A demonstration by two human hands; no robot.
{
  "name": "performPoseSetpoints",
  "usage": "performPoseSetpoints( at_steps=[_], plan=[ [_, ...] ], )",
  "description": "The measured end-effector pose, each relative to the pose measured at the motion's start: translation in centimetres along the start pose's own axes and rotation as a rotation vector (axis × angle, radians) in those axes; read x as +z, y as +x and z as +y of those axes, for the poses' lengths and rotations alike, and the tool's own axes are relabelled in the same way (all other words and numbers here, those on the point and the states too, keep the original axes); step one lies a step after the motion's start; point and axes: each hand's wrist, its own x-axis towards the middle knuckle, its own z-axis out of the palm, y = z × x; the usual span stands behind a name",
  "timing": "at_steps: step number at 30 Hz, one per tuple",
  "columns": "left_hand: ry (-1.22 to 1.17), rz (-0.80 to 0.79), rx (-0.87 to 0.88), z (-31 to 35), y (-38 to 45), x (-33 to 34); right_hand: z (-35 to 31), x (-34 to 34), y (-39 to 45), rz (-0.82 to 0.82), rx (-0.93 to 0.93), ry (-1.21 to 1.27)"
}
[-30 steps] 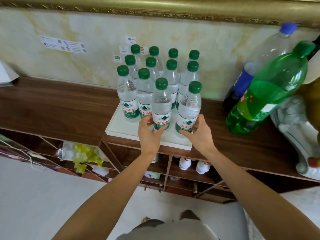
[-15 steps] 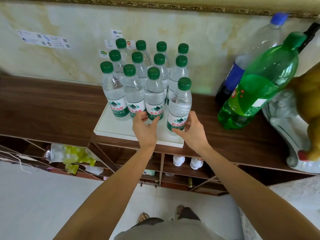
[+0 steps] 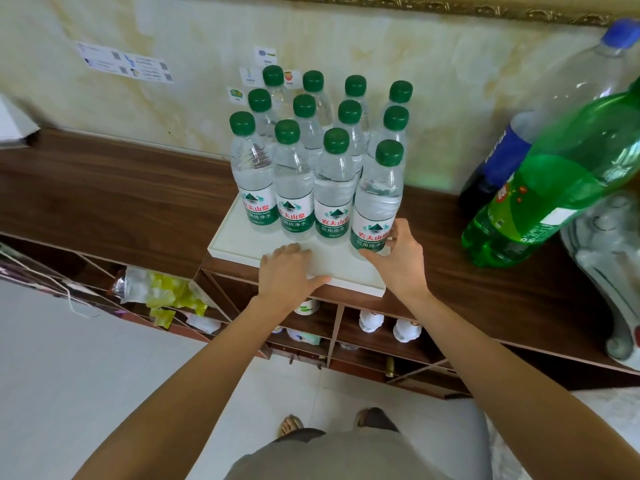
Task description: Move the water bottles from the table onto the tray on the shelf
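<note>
- My right hand curls loosely round the front-right bottle; letting go roughly could tip it into the others.
- My left hand lies flat and empty on the tray rim; leaning there could shift it.

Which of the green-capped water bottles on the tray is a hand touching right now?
The front-row bottle at the far right: the right hand is cupped around its base. The left hand rests on the tray.

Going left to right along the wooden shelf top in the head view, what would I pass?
Paper strip stuck on the wall → white tray holding the water bottles → dark cola bottle with blue label → big green soda bottle → white ornament.
</note>
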Motion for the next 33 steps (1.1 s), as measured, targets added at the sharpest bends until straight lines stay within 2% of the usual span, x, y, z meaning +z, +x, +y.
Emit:
performPoseSetpoints(
  at_steps=[15, 22, 26, 28, 33],
  plan=[
    [0.062, -0.017, 0.035, -0.4, 0.1, -0.9, 0.1, 1.1, 1.7, 0.029, -0.001, -0.018],
    [0.049, -0.068, 0.045, -0.5, 0.1, -1.2, -0.7, 0.2, 1.6, -0.074, 0.061, -0.014],
    [-0.182, -0.159, -0.015, -1.7, 0.5, -2.3, -2.3, -1.6, 1.4, -0.089, 0.045, 0.011],
    [-0.339, -0.109, -0.051, -2.4, 0.7, -3.0, -3.7, -3.2, 1.5, -0.085, 0.009, 0.037],
    [-0.515, 0.009, -0.041, -4.1, -0.4, -3.7, -8.1, -8.6, 2.5, -0.083, -0.123, 0.087]
  ],
)
